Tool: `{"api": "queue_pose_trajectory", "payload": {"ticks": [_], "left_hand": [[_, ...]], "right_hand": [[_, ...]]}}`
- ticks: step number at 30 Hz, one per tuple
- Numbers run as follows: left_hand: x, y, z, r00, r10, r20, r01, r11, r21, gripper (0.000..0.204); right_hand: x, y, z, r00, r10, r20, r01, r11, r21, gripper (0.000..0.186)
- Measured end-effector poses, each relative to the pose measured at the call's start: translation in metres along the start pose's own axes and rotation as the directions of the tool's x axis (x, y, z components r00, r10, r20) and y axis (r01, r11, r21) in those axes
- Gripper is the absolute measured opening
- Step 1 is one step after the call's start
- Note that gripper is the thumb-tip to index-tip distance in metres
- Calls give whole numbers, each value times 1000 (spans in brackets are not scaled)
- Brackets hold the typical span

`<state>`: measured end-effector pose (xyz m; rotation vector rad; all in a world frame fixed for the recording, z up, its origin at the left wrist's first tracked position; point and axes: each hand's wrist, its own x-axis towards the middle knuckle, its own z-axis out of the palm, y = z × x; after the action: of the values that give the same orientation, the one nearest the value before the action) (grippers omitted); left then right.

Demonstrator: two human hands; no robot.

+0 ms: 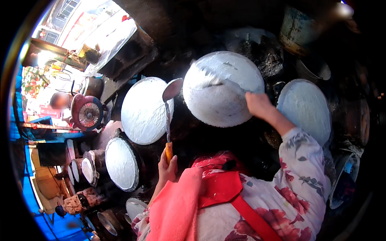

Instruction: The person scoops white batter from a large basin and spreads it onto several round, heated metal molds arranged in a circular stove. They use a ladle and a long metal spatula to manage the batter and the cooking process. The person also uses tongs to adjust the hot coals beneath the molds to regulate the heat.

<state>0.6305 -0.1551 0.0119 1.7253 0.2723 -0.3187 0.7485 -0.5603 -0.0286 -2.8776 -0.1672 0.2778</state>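
My left hand (pixel 167 165) is closed round the orange handle of a long metal ladle (pixel 168 124). The ladle stands roughly upright, its bowl between two round pans. My right hand (pixel 259 106) is closed over the right side of the middle round pan (pixel 219 106). From it a tool (pixel 210 80) reaches left across the pan; its end is a white blur, so its kind is unclear. White paste or batter coats the pan's upper part, and the lower part looks greyer and thinner. Left of the ladle is a second pan (pixel 142 110) spread with white.
More white-covered round pans sit at the right (pixel 304 110) and lower left (pixel 121 164). A fan (pixel 88 113) and stacked round items (pixel 89 168) are at the left. A worn bucket (pixel 296 30) stands at the upper right, near a dark bowl (pixel 313 68). A person (pixel 82 201) appears at the lower left.
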Motion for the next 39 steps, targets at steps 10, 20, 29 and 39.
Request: {"api": "queue_pose_trajectory", "payload": {"ticks": [10,20,29,39], "left_hand": [[7,10,-6,1000,-7,16,8,998,-57,45],[48,0,-14,977,-122,177,76,966,247,50],[-1,-28,-59,846,405,345,-533,642,551,59],[11,6,-85,965,117,233,-97,991,-95,43]], "right_hand": [[14,-2,11,963,-263,66,260,964,49,12],[-164,-5,11,994,-104,-40,106,992,62,12],[-168,-131,106,907,346,-238,-110,743,660,24],[-88,-218,143,877,456,152,-223,105,969,23]]}}
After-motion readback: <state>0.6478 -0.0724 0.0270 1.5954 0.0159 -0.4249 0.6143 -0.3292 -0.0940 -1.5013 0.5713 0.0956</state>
